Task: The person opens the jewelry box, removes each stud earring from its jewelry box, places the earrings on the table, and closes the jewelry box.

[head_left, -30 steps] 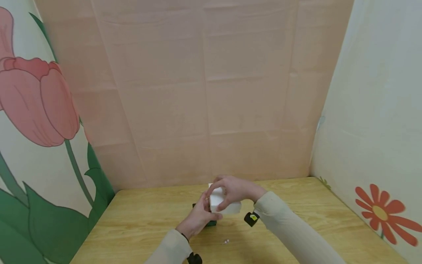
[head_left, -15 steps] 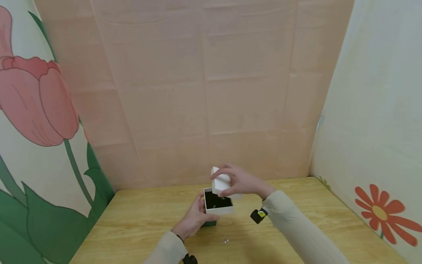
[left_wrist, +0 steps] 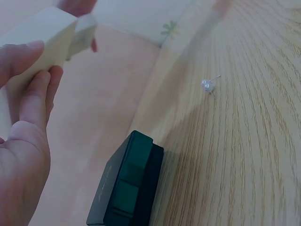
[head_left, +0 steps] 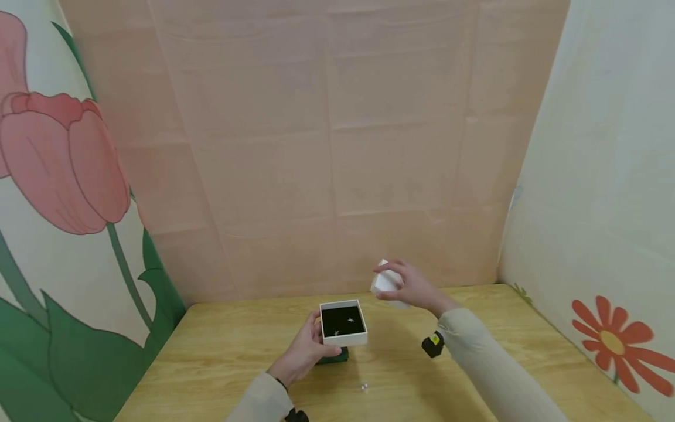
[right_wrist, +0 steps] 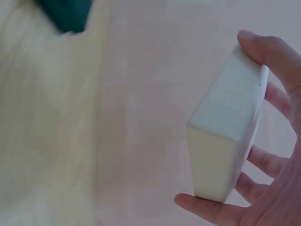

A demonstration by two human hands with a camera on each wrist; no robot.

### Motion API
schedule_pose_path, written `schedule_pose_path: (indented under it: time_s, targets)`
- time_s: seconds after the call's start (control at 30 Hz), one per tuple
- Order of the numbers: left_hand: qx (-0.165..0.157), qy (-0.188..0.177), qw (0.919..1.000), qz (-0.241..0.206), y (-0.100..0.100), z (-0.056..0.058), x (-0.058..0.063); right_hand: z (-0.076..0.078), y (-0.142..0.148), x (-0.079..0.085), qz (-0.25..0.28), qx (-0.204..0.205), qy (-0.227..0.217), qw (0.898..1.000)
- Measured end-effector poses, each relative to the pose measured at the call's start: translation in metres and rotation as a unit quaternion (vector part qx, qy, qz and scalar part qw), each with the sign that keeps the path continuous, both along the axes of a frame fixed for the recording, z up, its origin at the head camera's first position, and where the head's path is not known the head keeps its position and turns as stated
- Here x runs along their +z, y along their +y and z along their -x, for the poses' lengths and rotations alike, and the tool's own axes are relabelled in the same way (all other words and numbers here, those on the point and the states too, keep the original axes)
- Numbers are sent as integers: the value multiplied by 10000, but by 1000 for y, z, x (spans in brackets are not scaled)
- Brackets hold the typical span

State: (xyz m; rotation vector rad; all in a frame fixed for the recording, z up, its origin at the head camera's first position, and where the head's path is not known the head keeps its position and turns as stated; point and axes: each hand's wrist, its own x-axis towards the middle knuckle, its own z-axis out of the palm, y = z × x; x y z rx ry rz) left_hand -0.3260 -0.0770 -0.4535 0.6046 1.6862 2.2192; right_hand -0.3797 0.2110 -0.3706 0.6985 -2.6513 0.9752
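Note:
My left hand (head_left: 302, 353) grips the white box base (head_left: 345, 340) by its left side, thumb at the front, above the table. Black lining fills the base, and two small silvery star-like pieces (head_left: 350, 320) lie on it. Away to the right and a bit higher, my right hand (head_left: 419, 288) holds the white box lid (right_wrist: 225, 99), thumb on one edge and fingers on the opposite one. Below the base sits a dark green box (left_wrist: 129, 183) with a ribbon-like band, partly hidden in the head view. Small pearl earrings (left_wrist: 207, 85) lie on the wood nearer me.
The wooden table (head_left: 221, 351) runs back to a creased pinkish-beige sheet (head_left: 327, 146). Painted walls close in both sides, with a tulip (head_left: 58, 164) on the left and a red flower (head_left: 612, 343) on the right.
My right hand has lifted the lid off the base and carried it up and right. The left hand has moved slightly left with the base, whose black inside now shows fully.

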Motion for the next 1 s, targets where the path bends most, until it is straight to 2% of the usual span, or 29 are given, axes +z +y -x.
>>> schedule_pose_path:
  time_s: [0.17, 0.43, 0.53, 0.67, 0.83, 1.0]
  targets:
    - [-2, -42, 10000, 26, -1, -1, 0, 12, 16, -33, -243, -576, -416, 9972]
    - [-44, -6, 10000, -39, -1, 0, -1, 18, 23, -70, -561, -728, -1089, 9898]
    - [-96, 102, 9999, -68, -1, 1, -3, 17, 21, -76, -635, -764, -1372, 9856]
    - [-160, 222, 9995, -145, 0, 2, -5, 12, 17, -76, -842, -812, -1689, 9787]
    - [-111, 64, 9998, -139, 3, 3, -5, 8, 15, -78, -1278, -910, -1685, 9731]
    - [-122, 12, 9998, -140, 4, 2, -5, 12, 15, -87, -1319, -1210, -1650, 9699]
